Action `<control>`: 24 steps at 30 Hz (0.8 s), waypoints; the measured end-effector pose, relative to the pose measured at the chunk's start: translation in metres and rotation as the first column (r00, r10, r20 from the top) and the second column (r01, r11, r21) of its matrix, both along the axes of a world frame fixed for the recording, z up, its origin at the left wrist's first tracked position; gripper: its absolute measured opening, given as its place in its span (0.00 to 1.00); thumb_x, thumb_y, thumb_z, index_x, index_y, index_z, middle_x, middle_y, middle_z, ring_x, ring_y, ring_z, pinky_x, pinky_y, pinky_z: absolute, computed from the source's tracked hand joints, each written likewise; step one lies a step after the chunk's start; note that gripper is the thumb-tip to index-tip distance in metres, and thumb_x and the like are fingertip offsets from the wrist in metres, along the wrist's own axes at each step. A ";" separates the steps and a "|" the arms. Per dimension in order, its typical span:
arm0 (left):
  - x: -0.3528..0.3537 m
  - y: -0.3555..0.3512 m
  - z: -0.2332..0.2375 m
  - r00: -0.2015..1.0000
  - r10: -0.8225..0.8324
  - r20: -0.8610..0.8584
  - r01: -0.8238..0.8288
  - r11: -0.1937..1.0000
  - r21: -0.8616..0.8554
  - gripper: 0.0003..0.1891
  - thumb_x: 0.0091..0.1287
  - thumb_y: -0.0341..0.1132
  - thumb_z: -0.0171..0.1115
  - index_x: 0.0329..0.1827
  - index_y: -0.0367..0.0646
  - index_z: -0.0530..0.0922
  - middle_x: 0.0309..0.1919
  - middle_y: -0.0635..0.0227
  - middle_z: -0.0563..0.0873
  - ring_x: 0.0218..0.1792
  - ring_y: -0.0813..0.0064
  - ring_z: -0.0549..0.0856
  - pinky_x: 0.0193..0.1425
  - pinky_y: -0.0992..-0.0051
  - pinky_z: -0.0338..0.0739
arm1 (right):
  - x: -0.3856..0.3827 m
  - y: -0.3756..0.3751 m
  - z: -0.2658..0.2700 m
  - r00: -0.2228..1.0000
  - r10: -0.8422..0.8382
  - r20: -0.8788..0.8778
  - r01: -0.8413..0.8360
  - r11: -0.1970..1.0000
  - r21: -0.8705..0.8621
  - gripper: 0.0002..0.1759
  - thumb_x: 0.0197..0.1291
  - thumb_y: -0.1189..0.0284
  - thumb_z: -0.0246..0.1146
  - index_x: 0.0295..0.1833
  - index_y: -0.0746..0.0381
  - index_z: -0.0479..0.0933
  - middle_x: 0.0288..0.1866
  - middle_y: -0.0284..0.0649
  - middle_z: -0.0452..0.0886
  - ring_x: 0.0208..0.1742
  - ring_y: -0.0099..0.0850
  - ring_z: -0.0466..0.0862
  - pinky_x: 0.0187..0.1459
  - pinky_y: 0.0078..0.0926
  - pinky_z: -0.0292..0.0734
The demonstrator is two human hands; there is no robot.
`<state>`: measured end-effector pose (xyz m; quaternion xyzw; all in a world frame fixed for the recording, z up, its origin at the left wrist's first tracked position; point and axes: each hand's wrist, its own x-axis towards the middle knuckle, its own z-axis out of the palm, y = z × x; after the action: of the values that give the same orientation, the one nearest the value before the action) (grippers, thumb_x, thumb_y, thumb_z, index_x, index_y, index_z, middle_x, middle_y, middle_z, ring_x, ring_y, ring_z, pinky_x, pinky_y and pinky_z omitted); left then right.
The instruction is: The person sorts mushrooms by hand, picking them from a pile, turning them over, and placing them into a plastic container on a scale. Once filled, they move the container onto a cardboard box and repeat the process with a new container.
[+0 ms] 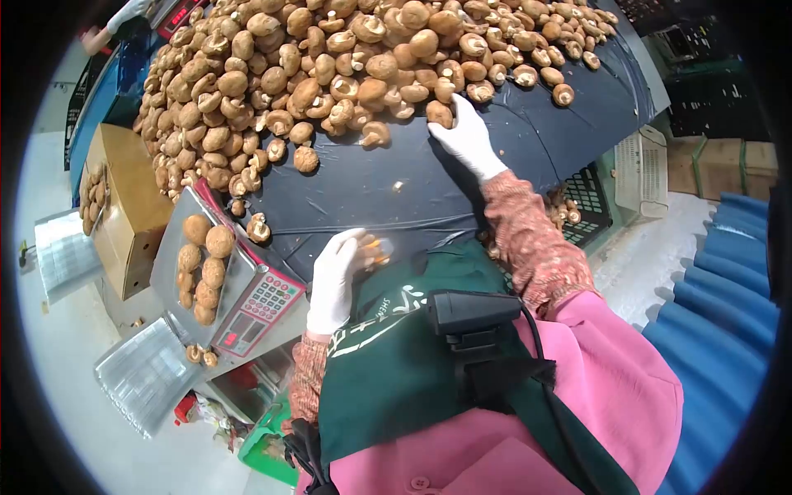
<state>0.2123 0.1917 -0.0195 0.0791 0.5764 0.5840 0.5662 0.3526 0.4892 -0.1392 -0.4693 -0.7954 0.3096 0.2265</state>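
My right hand (469, 142), in a white glove, reaches over the dark tabletop with thumb and fingers around a brown shiitake mushroom (440, 114) at the near edge of the heap. My left hand (334, 276), gloved too, is curled close to the apron at the table's front edge. Something small, clear and orange-yellow (378, 251) shows at its fingertips; I cannot tell what it is. The large heap of mushrooms (330, 66) fills the far side of the table. A few loose mushrooms (306, 159) lie just in front of it.
At left stands a red digital scale (262, 301) with several mushrooms on its tray. Beyond it are a cardboard box (124, 210) and stacked clear trays (148, 375). A dark crate (587, 202) with mushrooms sits below right. Another person's gloved hand (128, 15) shows at top left.
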 end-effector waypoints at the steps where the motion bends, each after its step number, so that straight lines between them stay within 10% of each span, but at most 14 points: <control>1: 0.000 -0.002 -0.001 1.000 0.021 -0.003 -0.021 1.000 0.008 0.21 0.78 0.43 0.58 0.63 0.35 0.77 0.55 0.58 0.85 0.53 0.69 0.85 0.60 0.69 0.77 | 0.004 -0.001 0.043 0.982 0.001 -0.187 -0.086 0.890 -0.449 0.41 0.61 0.60 0.69 0.74 0.69 0.65 0.64 0.49 0.79 0.60 0.32 0.82 0.57 0.29 0.80; 4: 0.001 0.001 -0.003 0.998 0.058 -0.017 -0.058 0.998 -0.010 0.20 0.79 0.43 0.56 0.63 0.35 0.78 0.54 0.58 0.86 0.52 0.71 0.85 0.60 0.69 0.78 | 0.034 0.003 0.039 0.777 -0.151 -0.611 -0.454 0.538 -0.711 0.35 0.66 0.66 0.68 0.74 0.69 0.66 0.62 0.41 0.79 0.57 0.29 0.82 0.59 0.29 0.79; 12: 0.011 0.013 -0.006 1.000 0.003 0.021 -0.002 1.000 -0.003 0.21 0.78 0.44 0.58 0.62 0.35 0.78 0.54 0.58 0.86 0.51 0.69 0.86 0.59 0.69 0.77 | 0.069 0.002 0.044 0.622 -0.298 -0.724 -0.635 0.349 -0.689 0.36 0.66 0.66 0.68 0.75 0.69 0.65 0.66 0.47 0.78 0.64 0.37 0.81 0.67 0.34 0.75; 17: 0.012 0.009 -0.005 0.999 0.034 0.003 -0.034 0.999 0.011 0.21 0.77 0.44 0.58 0.62 0.36 0.78 0.54 0.58 0.86 0.51 0.69 0.86 0.59 0.70 0.77 | 0.139 0.018 0.103 0.873 0.324 -0.365 -0.488 0.551 -0.677 0.33 0.62 0.69 0.65 0.74 0.63 0.70 0.66 0.39 0.78 0.66 0.27 0.75 0.70 0.30 0.67; 20: 0.010 0.006 -0.008 0.999 0.039 -0.003 -0.039 0.999 -0.015 0.21 0.78 0.44 0.57 0.62 0.36 0.78 0.54 0.58 0.86 0.51 0.70 0.86 0.58 0.71 0.77 | 0.179 0.031 0.137 0.686 0.617 0.385 -0.290 0.717 -0.633 0.32 0.56 0.61 0.69 0.67 0.61 0.77 0.59 0.48 0.84 0.60 0.39 0.84 0.62 0.33 0.77; 22: 0.011 0.009 -0.009 0.999 0.040 0.003 -0.040 0.999 -0.025 0.21 0.78 0.44 0.57 0.62 0.36 0.78 0.54 0.59 0.86 0.52 0.70 0.86 0.58 0.71 0.77 | 0.177 0.029 0.144 0.559 0.482 0.675 -0.321 0.876 -0.360 0.30 0.55 0.58 0.69 0.61 0.62 0.80 0.54 0.51 0.85 0.56 0.47 0.85 0.58 0.38 0.80; 24: 0.014 0.015 -0.010 1.000 0.007 0.014 -0.006 0.999 -0.036 0.20 0.79 0.42 0.55 0.62 0.34 0.77 0.53 0.58 0.86 0.50 0.70 0.86 0.58 0.71 0.79 | 0.164 0.036 0.116 0.873 0.398 0.283 -0.355 0.915 -0.190 0.25 0.59 0.61 0.68 0.58 0.62 0.80 0.54 0.48 0.85 0.55 0.45 0.85 0.57 0.38 0.80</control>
<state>0.2258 0.2066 -0.0295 0.0630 0.5829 0.5760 0.5696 0.5163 0.5255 -0.0228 -0.3624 -0.8752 0.3206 0.0002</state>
